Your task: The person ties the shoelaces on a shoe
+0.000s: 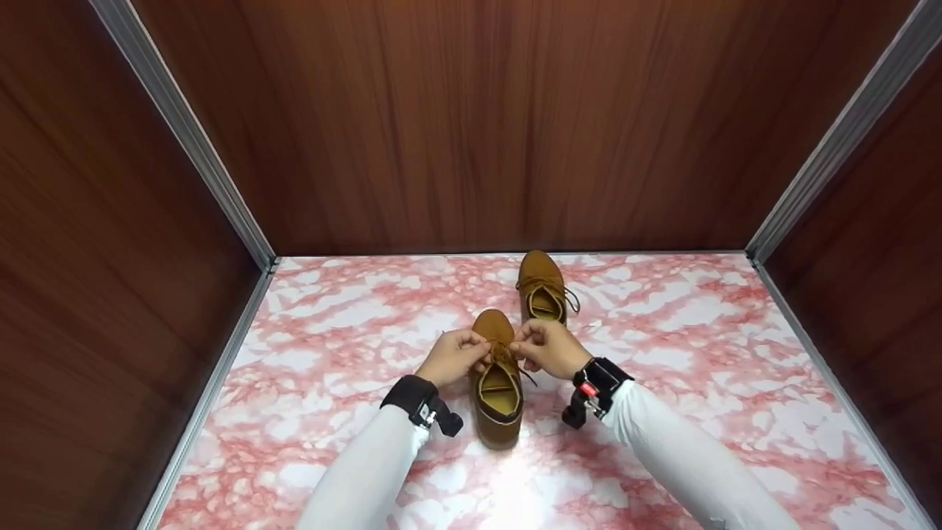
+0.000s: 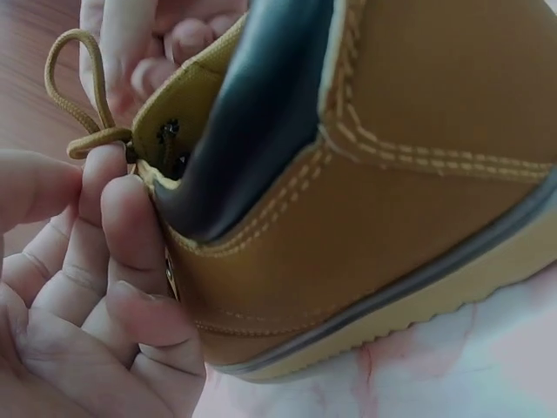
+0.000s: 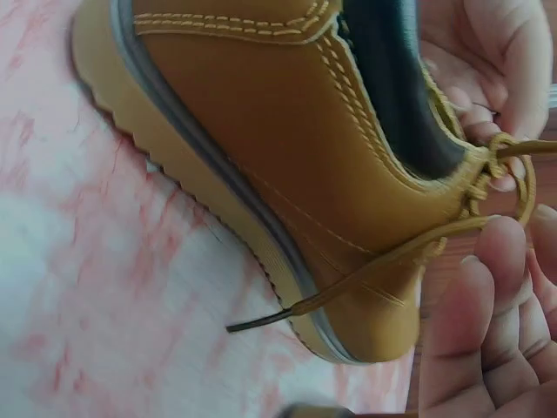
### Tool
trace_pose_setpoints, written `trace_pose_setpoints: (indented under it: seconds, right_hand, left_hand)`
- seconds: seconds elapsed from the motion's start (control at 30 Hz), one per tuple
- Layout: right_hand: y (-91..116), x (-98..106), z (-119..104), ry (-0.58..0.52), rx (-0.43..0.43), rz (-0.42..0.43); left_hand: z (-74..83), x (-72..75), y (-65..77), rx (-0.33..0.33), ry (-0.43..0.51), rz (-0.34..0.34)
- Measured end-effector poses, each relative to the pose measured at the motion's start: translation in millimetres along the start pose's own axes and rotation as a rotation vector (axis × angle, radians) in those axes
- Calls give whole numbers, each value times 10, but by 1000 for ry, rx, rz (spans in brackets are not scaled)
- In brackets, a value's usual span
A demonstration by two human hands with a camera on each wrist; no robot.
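A tan lace-up shoe (image 1: pixel 497 433) stands on the floor with its toe pointing away from me. Over its tongue, my left hand (image 1: pixel 456 356) pinches the shoelace (image 2: pixel 98 83) between thumb and fingers on the left side. From the right, my right hand (image 1: pixel 549 349) pinches the same lace beside the knot. In the left wrist view a lace loop rises above the knot at the collar. A loose lace tail (image 3: pixel 348 280) with a dark tip hangs down the shoe's side in the right wrist view.
A second tan laced shoe (image 1: pixel 539 266) stands just ahead and to the right, close to the brown wood-grain back wall (image 1: pixel 456 125). Similar panels rise at left and right. The surface (image 1: pixel 324 442) is red-and-white marbled, edged with grey metal strips.
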State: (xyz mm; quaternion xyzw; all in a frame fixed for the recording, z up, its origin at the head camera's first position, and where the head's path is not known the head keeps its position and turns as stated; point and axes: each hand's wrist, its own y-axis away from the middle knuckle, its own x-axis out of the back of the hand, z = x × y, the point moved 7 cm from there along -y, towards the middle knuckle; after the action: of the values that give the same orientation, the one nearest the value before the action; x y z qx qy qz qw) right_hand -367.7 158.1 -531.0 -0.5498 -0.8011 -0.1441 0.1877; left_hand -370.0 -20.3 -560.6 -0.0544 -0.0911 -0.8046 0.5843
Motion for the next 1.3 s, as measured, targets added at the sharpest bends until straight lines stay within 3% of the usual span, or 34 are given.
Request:
trace_pose_setpoints:
  seconds: [0.3, 0.47, 0.73, 0.93, 1.3]
  right_hand:
    - [83, 0, -223, 58, 98, -81]
    - [78, -54, -239, 106, 129, -78]
    - [82, 43, -155, 94, 56, -43]
    - [91, 110, -121, 126, 48, -21]
    - [153, 168, 132, 128, -36, -3]
  left_hand:
    - [-1, 18, 12, -8, 6, -3]
    - [9, 12, 12, -14, 25, -16]
    - [-34, 104, 43, 18, 11, 11]
    - [-79, 208, 66, 29, -12, 22]
    - [-225, 362, 160, 45, -48, 58]
